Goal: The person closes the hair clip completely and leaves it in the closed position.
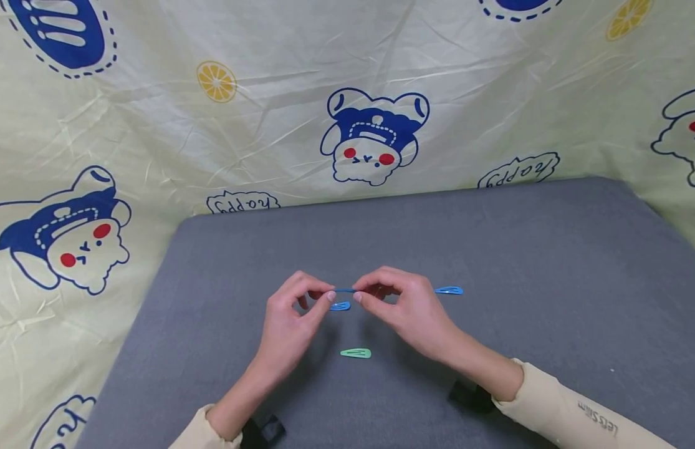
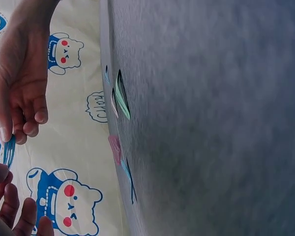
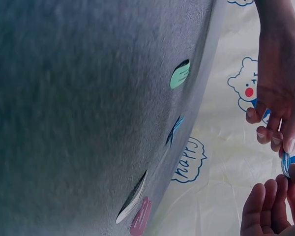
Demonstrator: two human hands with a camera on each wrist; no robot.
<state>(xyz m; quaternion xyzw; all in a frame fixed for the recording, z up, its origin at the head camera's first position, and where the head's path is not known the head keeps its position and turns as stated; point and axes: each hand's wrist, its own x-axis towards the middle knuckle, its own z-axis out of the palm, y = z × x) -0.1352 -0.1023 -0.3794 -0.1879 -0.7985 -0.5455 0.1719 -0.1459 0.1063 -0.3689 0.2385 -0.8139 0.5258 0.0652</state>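
A blue snap hair clip (image 1: pixel 344 290) is held up over the table between both hands, one end pinched by each. Thumb and forefinger of my left hand (image 1: pixel 291 318) grip its left end. My right hand (image 1: pixel 406 305) pinches the right end the same way. Both wrist views show the clip (image 2: pixel 9 151) bridging the fingertips. Under the hands lies another blue clip (image 1: pixel 340 306), partly covered by the left thumb. Nearer me rests a green hair clip (image 1: pixel 355 353), and a further blue clip (image 1: pixel 449 290) lies just beyond the right hand.
A pink clip (image 3: pixel 140 216) and a whitish clip (image 3: pixel 132 197) also lie on the grey table (image 1: pixel 240 249), hidden behind the hands in the head view. A cream cloth (image 1: pixel 280 143) with cartoon prints hangs behind the table.
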